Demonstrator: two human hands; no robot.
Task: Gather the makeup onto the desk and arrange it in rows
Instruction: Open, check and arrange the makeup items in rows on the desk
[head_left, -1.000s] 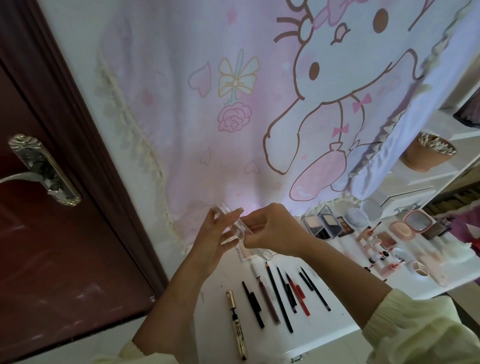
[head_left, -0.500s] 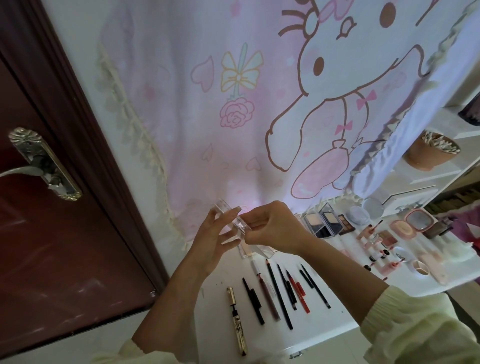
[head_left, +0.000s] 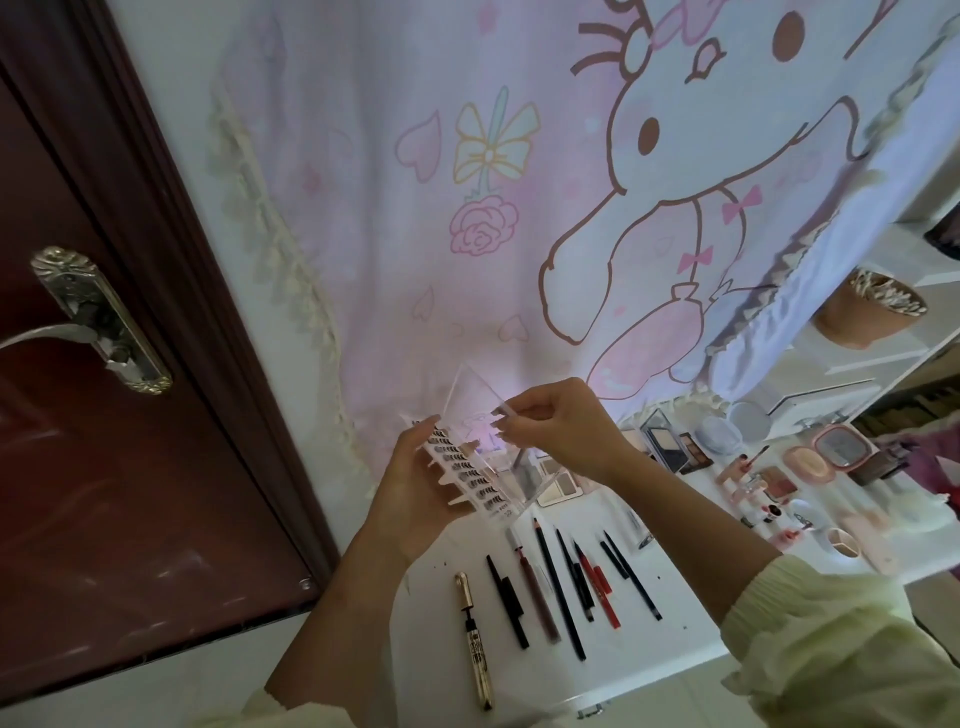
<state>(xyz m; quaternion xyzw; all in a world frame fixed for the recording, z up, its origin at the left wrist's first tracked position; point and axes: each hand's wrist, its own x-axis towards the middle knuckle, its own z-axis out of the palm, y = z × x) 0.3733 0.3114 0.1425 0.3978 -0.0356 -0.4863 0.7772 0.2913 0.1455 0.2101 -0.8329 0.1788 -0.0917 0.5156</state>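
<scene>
Above the white desk (head_left: 675, 644) I hold a clear plastic false-lash case (head_left: 467, 467). My left hand (head_left: 415, 493) cradles its white tray with rows of dark lashes. My right hand (head_left: 556, 426) pinches the edge of its transparent lid (head_left: 470, 397), which is swung up and open. Below them a row of pencils and liners (head_left: 566, 587) lies on the desk, with a gold mascara tube (head_left: 474, 639) at the left end. Open eyeshadow palettes (head_left: 670, 447) and pink compacts (head_left: 831, 452) sit further right.
A dark red door with a metal handle (head_left: 93, 322) stands at the left. A pink cartoon cloth (head_left: 519, 182) hangs behind the desk. A brown cup of cotton swabs (head_left: 867, 312) rests on a white shelf at the right. Small bottles and lip products (head_left: 753, 483) crowd the desk's right side.
The lash case was shut between both hands; now my right hand has lifted its clear lid open, and the tray of lashes shows in my left hand.
</scene>
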